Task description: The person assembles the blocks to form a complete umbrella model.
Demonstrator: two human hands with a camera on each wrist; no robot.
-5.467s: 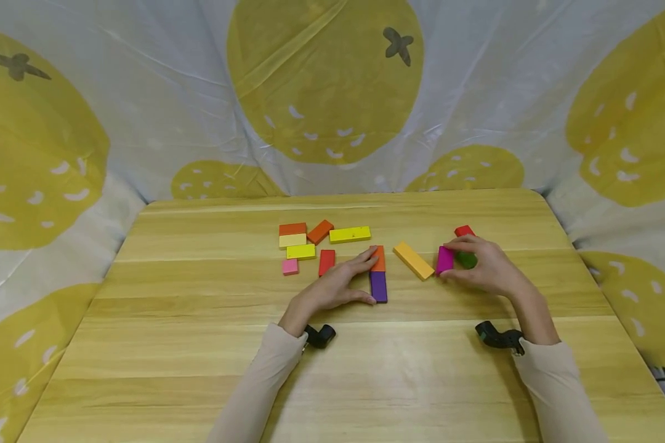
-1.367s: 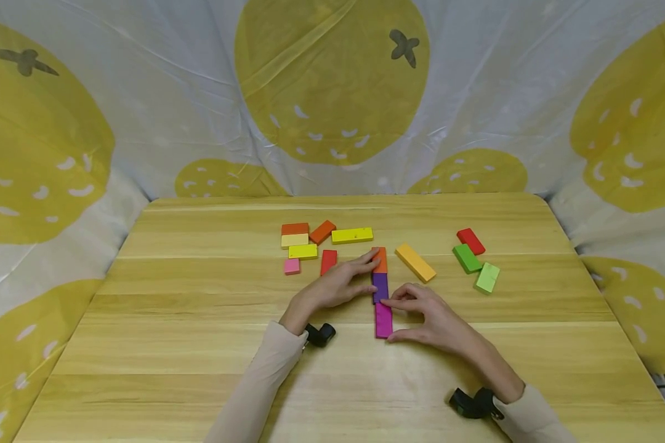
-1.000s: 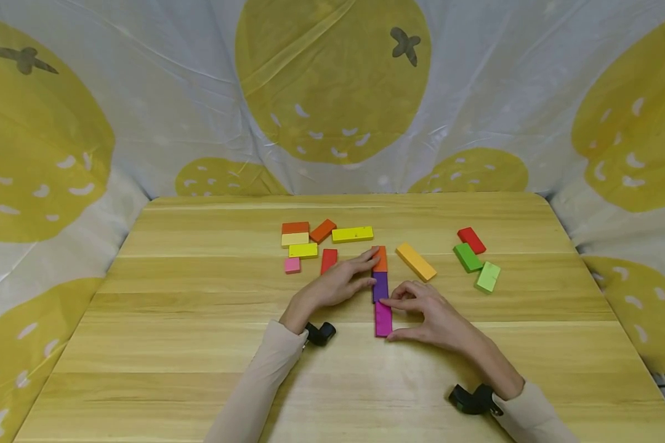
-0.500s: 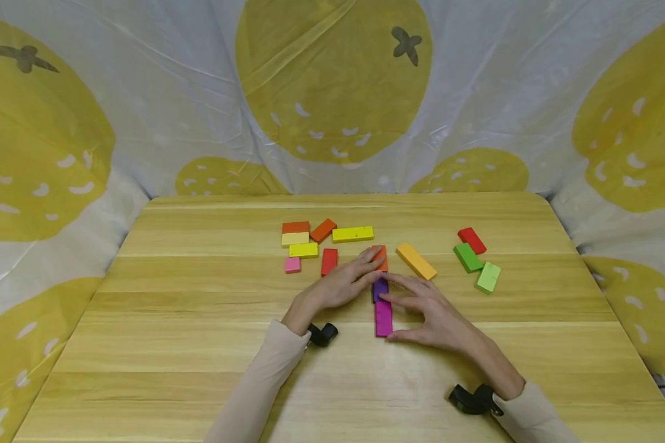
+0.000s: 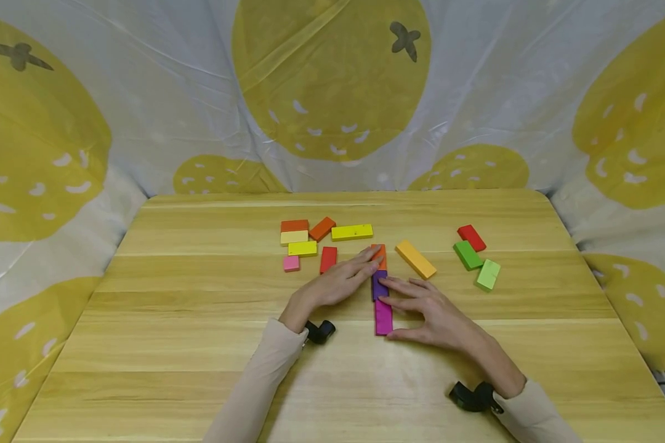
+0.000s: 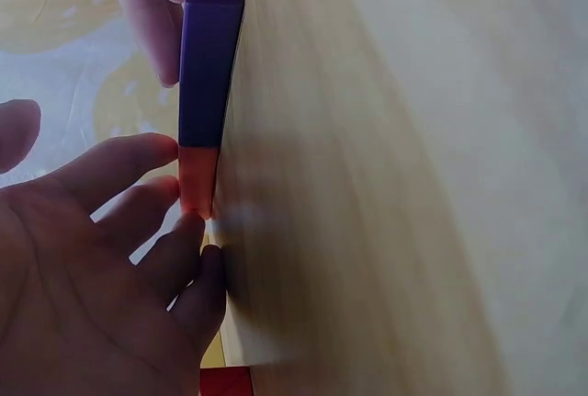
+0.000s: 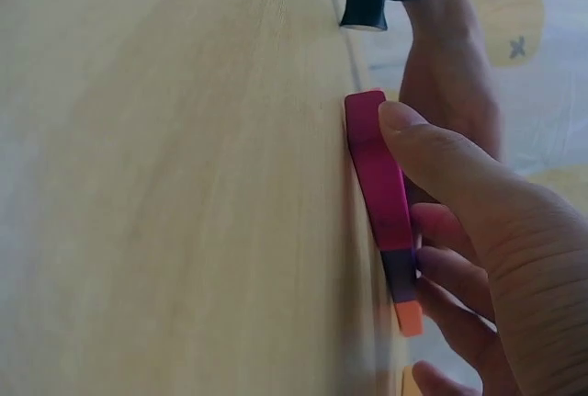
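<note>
An orange block (image 5: 381, 257), a purple block (image 5: 379, 289) and a magenta block (image 5: 383, 318) lie end to end in a row mid-table. My left hand (image 5: 338, 283) reaches over from the left with fingers extended; its fingertips touch the orange block, also plain in the left wrist view. My right hand (image 5: 435, 314) is spread along the row's right side. Its thumb touches the near end of the magenta block, its index finger rests around the magenta-purple seam, and another finger touches the purple block. Part of the orange block is hidden under the left fingers.
Left of the row lie a red block (image 5: 328, 259), a pink block (image 5: 291, 263), a long yellow block (image 5: 352, 232) and several others. To the right are a long light-orange block (image 5: 415, 259), a green block (image 5: 468, 255), a light green block (image 5: 488, 275) and a red block (image 5: 471, 237).
The magenta block has come from the right side to the near end of the row in my right hand. Since then, a right finger has stretched onto the purple block; the left hand shifted slightly.
</note>
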